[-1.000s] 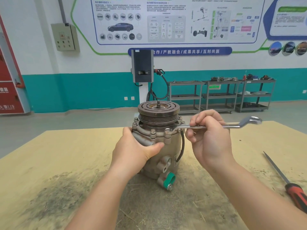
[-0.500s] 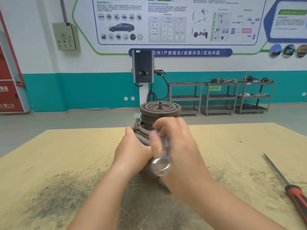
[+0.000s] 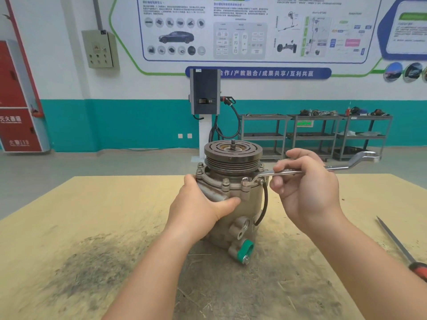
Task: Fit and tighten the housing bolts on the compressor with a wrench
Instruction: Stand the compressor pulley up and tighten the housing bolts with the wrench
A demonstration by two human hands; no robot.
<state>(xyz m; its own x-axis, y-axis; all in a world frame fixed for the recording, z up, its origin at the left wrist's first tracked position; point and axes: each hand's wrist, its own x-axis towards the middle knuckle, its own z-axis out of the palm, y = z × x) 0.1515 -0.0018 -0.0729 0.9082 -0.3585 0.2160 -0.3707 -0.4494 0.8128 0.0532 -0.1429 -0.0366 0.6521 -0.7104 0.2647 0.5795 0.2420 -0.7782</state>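
Compressor [image 3: 233, 204] stands upright mid-tabletop [image 3: 69, 227]. Left hand [image 3: 203, 206] wraps its housing, bracing. Right hand [image 3: 305, 188] clamped on wrench [image 3: 288, 172] shank; ring end sits on front-right bolt [image 3: 246, 182]. Risks: ring seated shallow could slip and round the head; my pull could tip or spin the unbraced body; knuckles near pulley [image 3: 233, 155]. Screwdriver [image 3: 397, 245] lies well right.

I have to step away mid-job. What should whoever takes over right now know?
Left hand grips the compressor, upright on the table. Right hand holds the wrench, its ring end on the front-right housing bolt.
Done: several bolts sit in the flange.
Left: tighten this bolt, then the others; I cannot tell how tight any is. A screwdriver lies at the right.
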